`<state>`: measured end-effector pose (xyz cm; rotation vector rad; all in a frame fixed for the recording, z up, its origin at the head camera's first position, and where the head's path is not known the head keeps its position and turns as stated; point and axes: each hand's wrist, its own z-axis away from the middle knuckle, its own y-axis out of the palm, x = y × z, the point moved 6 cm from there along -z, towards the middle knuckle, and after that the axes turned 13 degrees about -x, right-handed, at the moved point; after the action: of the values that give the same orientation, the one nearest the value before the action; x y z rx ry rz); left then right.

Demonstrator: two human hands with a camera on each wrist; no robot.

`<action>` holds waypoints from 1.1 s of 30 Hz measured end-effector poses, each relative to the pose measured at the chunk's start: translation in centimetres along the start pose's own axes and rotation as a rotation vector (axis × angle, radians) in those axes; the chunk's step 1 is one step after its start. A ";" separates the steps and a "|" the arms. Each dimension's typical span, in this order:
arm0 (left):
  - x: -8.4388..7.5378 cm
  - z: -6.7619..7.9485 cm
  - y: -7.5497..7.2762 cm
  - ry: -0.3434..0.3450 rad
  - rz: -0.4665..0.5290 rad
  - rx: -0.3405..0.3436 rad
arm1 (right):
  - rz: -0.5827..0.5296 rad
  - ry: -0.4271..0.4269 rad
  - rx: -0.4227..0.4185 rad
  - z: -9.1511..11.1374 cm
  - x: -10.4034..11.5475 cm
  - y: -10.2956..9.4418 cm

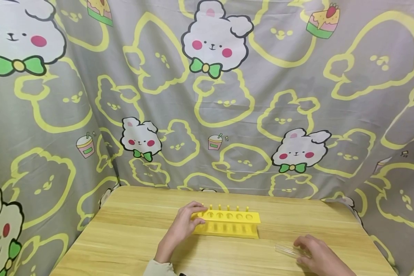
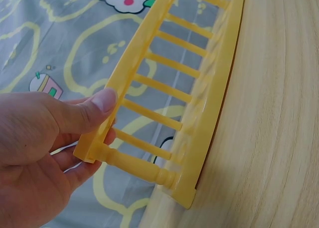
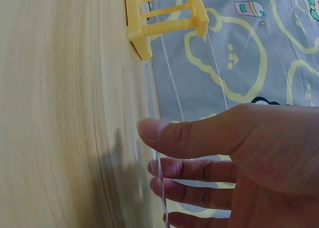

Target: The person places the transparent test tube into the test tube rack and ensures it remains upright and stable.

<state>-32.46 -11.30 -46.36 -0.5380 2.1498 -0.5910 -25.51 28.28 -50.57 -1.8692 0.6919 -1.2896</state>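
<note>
A yellow test tube rack [image 1: 227, 217] with round holes along its top and a row of pegs behind stands on the wooden table. At its left end my left hand [image 1: 184, 224] grips the top plate, thumb [image 2: 103, 100] on one side and fingers curled beneath, as the left wrist view shows. To the right of the rack a clear test tube [image 1: 285, 250] lies close over the table. My right hand [image 1: 317, 253] pinches the tube between thumb [image 3: 152, 128] and fingertips near one end; the tube's other end points toward the rack [image 3: 142, 23].
The pale wooden table [image 1: 124, 237] extends around the rack on all sides. A grey curtain [image 1: 234, 107] with yellow outlines and white cartoon rabbits hangs behind the table and along both sides.
</note>
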 end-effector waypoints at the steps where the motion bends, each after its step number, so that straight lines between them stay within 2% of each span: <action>1: 0.0 0.0 0.0 -0.001 0.002 0.001 | -0.004 -0.002 0.001 0.0 0.0 0.0; 6: 0.0 0.0 0.0 0.000 0.005 -0.004 | -0.031 -0.001 0.022 0.0 -0.1 0.2; 11: 0.2 0.2 0.0 0.003 0.002 -0.012 | -0.108 0.019 0.061 0.1 -0.3 0.7; 22: 0.1 -0.1 0.1 0.019 0.001 0.005 | -0.072 0.022 0.069 0.0 -0.9 1.0; 27: 0.1 -0.1 0.1 0.012 -0.008 0.004 | -0.054 0.035 0.046 0.0 -0.6 0.7; 33: 0.1 0.1 0.0 0.009 -0.005 -0.005 | 0.016 0.028 -0.026 -0.2 0.0 -0.1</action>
<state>-32.48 -11.35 -46.48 -0.5443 2.1597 -0.5924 -25.67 28.28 -50.49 -1.8662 0.7406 -1.3040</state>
